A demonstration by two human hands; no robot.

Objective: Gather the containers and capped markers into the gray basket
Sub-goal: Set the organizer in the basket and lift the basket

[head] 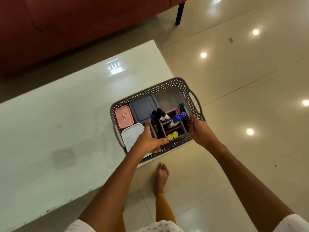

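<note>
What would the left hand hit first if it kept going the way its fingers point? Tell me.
Probably the blue-lidded box. The left hand grips the organizer's left wall, fingers pointing up the picture toward that lid, though depth is unclear.

Both hands, left and right, reach forward with fingers curled, gripping.

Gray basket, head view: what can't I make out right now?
- White-lidded container: near end hidden by the left hand.
- Divided marker organizer: side walls covered by both hands; the right hand hides its right wall.
- Pink-lidded container: label too small to read.
- Gray perforated plastic basket: resting or lifted, unclear.
</note>
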